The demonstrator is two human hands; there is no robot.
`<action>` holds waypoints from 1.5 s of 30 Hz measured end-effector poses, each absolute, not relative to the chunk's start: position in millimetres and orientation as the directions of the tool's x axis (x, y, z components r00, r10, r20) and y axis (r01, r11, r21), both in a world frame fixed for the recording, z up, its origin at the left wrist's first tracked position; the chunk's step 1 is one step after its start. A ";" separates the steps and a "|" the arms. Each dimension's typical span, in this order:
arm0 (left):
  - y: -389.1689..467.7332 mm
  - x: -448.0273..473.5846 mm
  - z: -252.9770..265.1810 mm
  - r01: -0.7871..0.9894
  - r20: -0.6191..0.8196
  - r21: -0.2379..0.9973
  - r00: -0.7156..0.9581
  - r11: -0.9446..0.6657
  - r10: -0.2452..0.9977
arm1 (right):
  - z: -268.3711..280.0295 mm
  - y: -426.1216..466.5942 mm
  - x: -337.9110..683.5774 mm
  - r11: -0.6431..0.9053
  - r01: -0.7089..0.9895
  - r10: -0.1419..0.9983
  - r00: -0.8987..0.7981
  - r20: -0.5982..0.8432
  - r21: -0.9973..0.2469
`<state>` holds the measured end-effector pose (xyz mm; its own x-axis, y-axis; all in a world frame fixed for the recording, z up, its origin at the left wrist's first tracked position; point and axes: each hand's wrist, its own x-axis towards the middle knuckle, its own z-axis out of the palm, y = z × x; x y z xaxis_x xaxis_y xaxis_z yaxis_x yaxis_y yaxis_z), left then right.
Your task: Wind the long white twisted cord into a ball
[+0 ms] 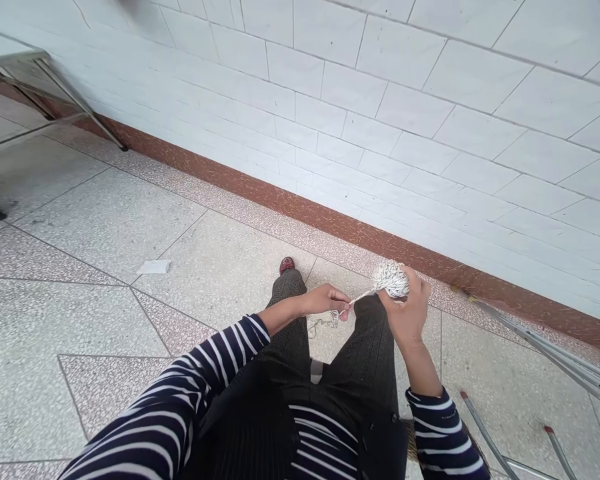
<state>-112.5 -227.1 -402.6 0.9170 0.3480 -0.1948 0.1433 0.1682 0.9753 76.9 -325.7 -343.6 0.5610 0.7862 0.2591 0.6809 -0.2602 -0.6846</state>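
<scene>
A white, knotted or braided cord bundle (pixel 391 278) with dark flecks sits in my right hand (pixel 410 307), whose thumb and fingers are curled around its near and right sides. From the bundle's left side a thin pale cord (pixel 363 297) runs to my left hand (pixel 330 301). There the fingertips are closed on the cord in a pinch. A loose, crinkled end of cord (pixel 323 325) dangles below the left hand between my knees. Both hands are above my lap, the right one over my right knee. Whether the bundle is knitted or braided cannot be made out.
A white tiled wall (pixel 330 107) with a reddish-brown skirting (pixel 220 177) stands ahead. At the far left is a metal-framed table (pixel 65 87). A small white piece (pixel 154 267) lies on the speckled floor (pixel 220 253). Metal legs (pixel 490 427) and long pale rods (pixel 545 343) are at the right.
</scene>
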 end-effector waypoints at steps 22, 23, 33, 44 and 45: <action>-224.7 -135.3 -399.6 0.172 -0.264 0.960 0.819 0.222 0.509 | -323.4 -326.6 104.9 -0.047 0.792 0.550 0.529 0.646 -0.609; -220.8 -138.4 -399.8 0.151 -0.243 0.967 0.797 0.206 0.554 | -322.7 -326.7 110.0 -0.059 0.793 0.533 0.539 0.652 -0.607; -180.7 -165.8 -423.4 0.185 -0.095 0.983 0.569 -0.015 0.817 | -308.2 -331.5 138.9 -0.093 0.744 0.361 0.644 0.674 -0.661; -148.3 -116.6 -428.9 0.526 -0.099 0.814 0.542 -0.245 0.835 | -244.4 -326.8 84.0 0.242 0.652 0.475 0.566 0.674 -0.719; -155.8 -108.8 -426.1 0.482 -0.072 0.836 0.568 -0.261 0.820 | -242.4 -325.4 77.2 0.246 0.644 0.523 0.541 0.659 -0.724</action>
